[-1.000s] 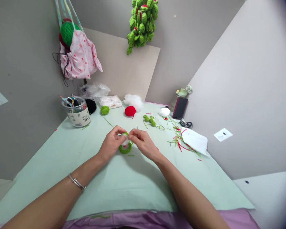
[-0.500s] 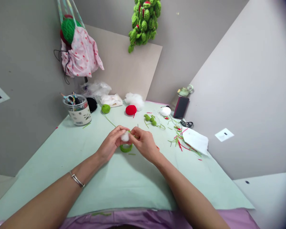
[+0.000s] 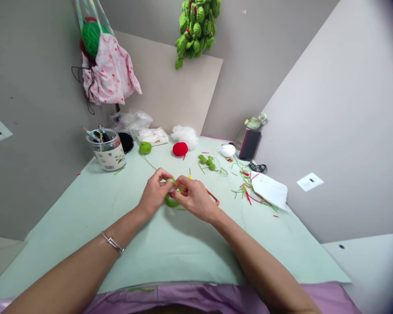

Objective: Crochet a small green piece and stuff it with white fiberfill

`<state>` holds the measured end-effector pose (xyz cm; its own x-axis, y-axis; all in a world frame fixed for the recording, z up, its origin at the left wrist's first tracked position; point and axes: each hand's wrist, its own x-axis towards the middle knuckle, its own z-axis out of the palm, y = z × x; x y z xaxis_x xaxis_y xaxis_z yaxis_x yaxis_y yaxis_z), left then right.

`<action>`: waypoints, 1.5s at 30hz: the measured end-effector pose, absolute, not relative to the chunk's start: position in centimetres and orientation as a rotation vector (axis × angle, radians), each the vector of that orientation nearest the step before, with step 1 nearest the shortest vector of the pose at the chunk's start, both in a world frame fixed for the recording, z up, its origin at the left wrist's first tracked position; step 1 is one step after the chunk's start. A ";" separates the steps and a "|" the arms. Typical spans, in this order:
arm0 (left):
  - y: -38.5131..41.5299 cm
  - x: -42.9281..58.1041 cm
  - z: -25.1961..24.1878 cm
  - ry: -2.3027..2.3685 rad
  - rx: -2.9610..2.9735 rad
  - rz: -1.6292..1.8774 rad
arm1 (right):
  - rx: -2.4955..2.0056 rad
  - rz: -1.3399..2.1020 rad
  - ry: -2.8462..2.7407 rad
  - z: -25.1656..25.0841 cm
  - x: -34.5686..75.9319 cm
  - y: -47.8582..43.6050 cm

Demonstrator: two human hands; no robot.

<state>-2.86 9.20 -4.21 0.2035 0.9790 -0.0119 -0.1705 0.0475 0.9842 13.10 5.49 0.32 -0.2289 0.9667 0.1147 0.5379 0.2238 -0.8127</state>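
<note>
Both hands meet above the middle of the table. My left hand (image 3: 154, 194) pinches a small green crochet piece (image 3: 171, 181) between thumb and fingers. On the other side of it, the curled fingers of my right hand (image 3: 196, 199) grip the same piece, mostly covering it. Just below the fingertips sits a loop of green crochet or yarn (image 3: 172, 203); I cannot tell if it joins the held piece. A strand runs back from behind my left hand to a green yarn ball (image 3: 145, 148). Beside my right hand lie orange-handled scissors (image 3: 213, 197) and a thin yellow-handled tool (image 3: 190, 176).
Toward the back are a jar of pens (image 3: 109, 155), a red yarn ball (image 3: 180, 149), white stuffing (image 3: 185, 137) and a white yarn ball (image 3: 228, 150). Small green crochet pieces (image 3: 208, 162), yarn scraps (image 3: 249, 192), white paper (image 3: 270, 189) and a phone (image 3: 249, 145) lie right.
The white stuffing tuft between my hands no longer shows; green crochet is visible there instead. My left fingers have closed into a pinch. More of the scissors and the yellow-handled tool is uncovered.
</note>
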 end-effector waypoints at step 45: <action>8.6 -3.0 -3.0 0.770 1.173 0.948 | -1.430 0.936 -1.690 -0.4 14.6 7.0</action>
<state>-2.96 8.59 -3.03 0.4163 0.9091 -0.0161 -0.2020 0.1097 0.9732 14.60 7.00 -0.37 -0.1241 0.9898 0.0699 0.4655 0.1203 -0.8769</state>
